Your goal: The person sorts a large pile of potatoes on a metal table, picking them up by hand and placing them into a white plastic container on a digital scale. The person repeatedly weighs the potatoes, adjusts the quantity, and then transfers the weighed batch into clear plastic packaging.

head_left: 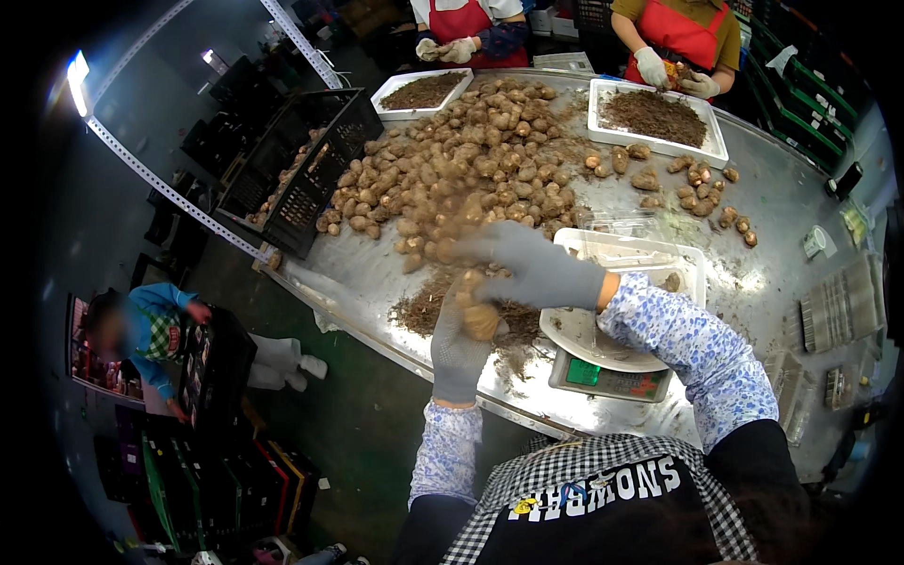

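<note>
My left hand, in a grey glove, is closed round a brown taro near the table's front edge. Just above and to its right, my gloved right hand reaches across toward the same taro, its fingers smeared by motion. Below both hands lies a heap of brown root scraps. Beyond them spreads a large pile of hairy brown taros. To the right, partly under my right forearm, a green-lit weighing scale carries a white tray.
A black crate of taros stands left of the metal table. Two white trays of scraps lie at the far side, by two gloved co-workers. Clear plastic containers stack at right. At lower left a person carries a black crate.
</note>
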Tool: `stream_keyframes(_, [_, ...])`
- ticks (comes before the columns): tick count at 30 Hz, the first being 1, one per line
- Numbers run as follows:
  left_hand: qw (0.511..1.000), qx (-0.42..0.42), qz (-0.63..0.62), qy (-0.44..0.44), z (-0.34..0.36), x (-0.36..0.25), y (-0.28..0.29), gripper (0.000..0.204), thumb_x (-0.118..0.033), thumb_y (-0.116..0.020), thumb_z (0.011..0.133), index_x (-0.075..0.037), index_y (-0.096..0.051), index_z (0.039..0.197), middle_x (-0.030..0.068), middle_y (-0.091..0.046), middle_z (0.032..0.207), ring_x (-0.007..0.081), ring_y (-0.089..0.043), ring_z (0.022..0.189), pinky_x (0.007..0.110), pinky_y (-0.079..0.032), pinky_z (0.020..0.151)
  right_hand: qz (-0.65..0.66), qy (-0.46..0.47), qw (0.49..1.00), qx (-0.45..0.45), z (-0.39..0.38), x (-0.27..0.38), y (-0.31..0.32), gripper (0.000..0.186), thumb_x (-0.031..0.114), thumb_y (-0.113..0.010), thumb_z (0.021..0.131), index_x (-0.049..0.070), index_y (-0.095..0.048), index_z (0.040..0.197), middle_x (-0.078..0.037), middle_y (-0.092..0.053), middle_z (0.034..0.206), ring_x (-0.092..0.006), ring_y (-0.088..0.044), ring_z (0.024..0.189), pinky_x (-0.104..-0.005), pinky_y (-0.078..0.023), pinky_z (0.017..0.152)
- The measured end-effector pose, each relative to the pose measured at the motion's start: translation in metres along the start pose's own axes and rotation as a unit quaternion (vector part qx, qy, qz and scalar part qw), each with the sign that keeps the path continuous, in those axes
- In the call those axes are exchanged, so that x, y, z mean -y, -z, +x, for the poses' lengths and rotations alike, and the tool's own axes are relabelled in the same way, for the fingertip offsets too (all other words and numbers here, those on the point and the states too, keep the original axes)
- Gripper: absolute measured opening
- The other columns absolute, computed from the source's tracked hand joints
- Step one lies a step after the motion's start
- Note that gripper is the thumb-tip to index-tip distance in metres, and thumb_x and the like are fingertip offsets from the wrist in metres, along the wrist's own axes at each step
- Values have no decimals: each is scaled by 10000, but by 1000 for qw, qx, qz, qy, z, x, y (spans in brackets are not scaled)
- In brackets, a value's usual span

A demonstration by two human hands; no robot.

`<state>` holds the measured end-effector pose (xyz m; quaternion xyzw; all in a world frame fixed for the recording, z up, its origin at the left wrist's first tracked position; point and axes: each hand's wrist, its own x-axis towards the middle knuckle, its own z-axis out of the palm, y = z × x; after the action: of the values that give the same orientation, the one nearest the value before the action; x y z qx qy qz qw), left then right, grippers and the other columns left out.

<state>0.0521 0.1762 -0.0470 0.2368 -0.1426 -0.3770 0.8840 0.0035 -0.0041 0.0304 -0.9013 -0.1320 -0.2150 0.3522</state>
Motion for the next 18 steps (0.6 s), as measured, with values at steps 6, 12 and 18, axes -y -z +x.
stream_keyframes(6, [999,-27,29,22,-5,6,0,544,-402,-503,996,-28,-448,1387,144,-578,1178,281,-592,1027,436,-551,798,-129,-149,978,65,14,-20,-5,281,316,-629,886,58,-695,975,-155,-610,935,-317,-603,916,-430,-481,816])
stream_keyframes(12, [982,-138,-125,23,-5,0,-3,487,-435,-492,994,-80,-511,1326,144,-621,1111,279,-616,938,422,-526,810,-324,-30,941,95,-8,-31,-16,349,429,-587,906,106,-712,940,-125,-655,998,-282,-643,965,-426,-485,748])
stream_keyframes(18, [978,-127,-155,54,-6,7,15,468,-442,-599,940,-122,-556,1279,75,-629,1148,223,-596,979,366,-510,733,-108,-109,982,108,-19,-15,-14,387,421,-539,929,58,-668,886,-174,-658,795,-364,-637,735,-460,-495,699])
